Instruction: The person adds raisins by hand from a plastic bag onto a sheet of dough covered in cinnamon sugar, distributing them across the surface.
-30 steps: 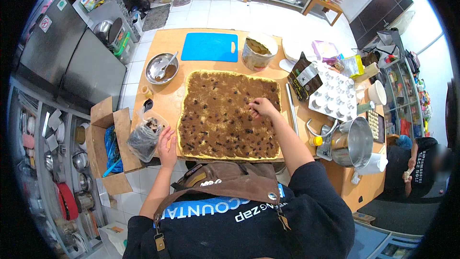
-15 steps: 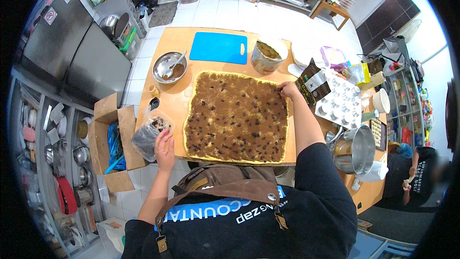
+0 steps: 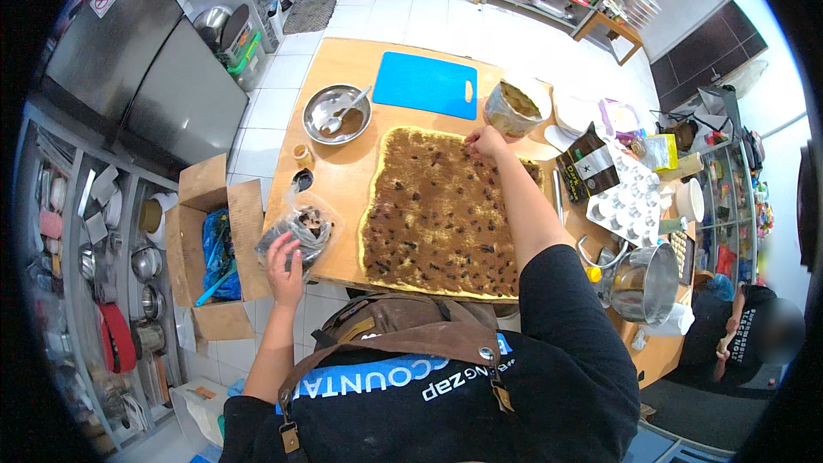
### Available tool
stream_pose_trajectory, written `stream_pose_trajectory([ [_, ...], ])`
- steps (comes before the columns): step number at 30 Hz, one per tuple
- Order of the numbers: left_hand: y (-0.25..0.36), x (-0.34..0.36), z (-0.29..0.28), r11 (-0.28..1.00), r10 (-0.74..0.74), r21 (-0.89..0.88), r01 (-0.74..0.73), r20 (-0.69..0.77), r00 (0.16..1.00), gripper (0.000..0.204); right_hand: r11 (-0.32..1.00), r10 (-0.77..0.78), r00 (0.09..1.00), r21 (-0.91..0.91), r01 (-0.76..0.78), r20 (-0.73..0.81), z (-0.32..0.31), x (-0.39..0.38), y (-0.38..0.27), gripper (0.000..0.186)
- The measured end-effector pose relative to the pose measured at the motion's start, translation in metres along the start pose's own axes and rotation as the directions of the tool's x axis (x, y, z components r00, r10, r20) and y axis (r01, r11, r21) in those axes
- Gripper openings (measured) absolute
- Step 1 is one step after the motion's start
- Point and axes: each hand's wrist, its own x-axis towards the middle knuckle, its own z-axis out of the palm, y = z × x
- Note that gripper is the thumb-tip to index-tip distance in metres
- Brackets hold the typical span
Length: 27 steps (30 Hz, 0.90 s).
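A rolled-out sheet of yellow dough (image 3: pixel 437 231), coated in brown paste and scattered with small dark pieces, lies on the wooden table. Near its top edge, my right hand (image 3: pixel 485 143) is closed, fingertips pinched low over the surface; whatever they hold is too small to name. My left hand (image 3: pixel 283 266) has its fingers apart against a clear plastic tub (image 3: pixel 315 243) with a bag of dark pieces, at the table's near left corner. The dark pieces in the tub are partly hidden by plastic.
A blue board (image 3: pixel 426 77), steel bowl with spoon (image 3: pixel 337 113) and large tub (image 3: pixel 513 107) stand behind. Right are a dark pouch (image 3: pixel 586 167), white mould tray (image 3: pixel 624 206), mixing bowl (image 3: pixel 647 287) and a co-worker (image 3: pixel 737 334). A cardboard box (image 3: pixel 184 231) is at left.
My right hand went from the sheet's middle to its right edge, then leftward to near the top. My left hand stays by the plastic tub. The view has shifted slightly.
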Motion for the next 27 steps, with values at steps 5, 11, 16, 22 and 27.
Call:
stream_pose_trajectory([
  [5, -0.024, 0.006, -0.018, 1.0, -0.014, 0.012, 0.014, 0.039, 0.999, 0.016, 0.998, -0.014, 1.0, -0.069, 0.013, -0.013, 0.029, -0.017, -0.075, 0.023],
  [11, -0.036, 0.033, -0.025, 0.997, 0.052, 0.044, -0.064, 0.224, 0.973, 0.017, 0.947, -0.222, 0.973, -0.225, 0.23, 0.063, 0.063, 0.003, -0.099, 0.027],
  [16, -0.036, 0.065, -0.005, 0.941, 0.245, 0.071, -0.331, 0.53, 0.811, 0.021, 0.908, -0.303, 0.95, -0.326, 0.264, -0.071, 0.085, 0.01, -0.112, 0.027],
  [22, -0.079, 0.09, 0.023, 0.831, -0.025, 0.352, -0.432, 0.798, 0.602, 0.027, 0.96, -0.176, 0.979, -0.202, 0.193, 0.1, 0.093, -0.022, -0.133, 0.028],
  [27, -0.058, 0.102, 0.031, 0.766, -0.037, 0.355, -0.536, 0.857, 0.514, 0.03, 0.996, -0.088, 0.962, -0.003, 0.091, -0.26, 0.09, -0.045, -0.097, 0.019],
])
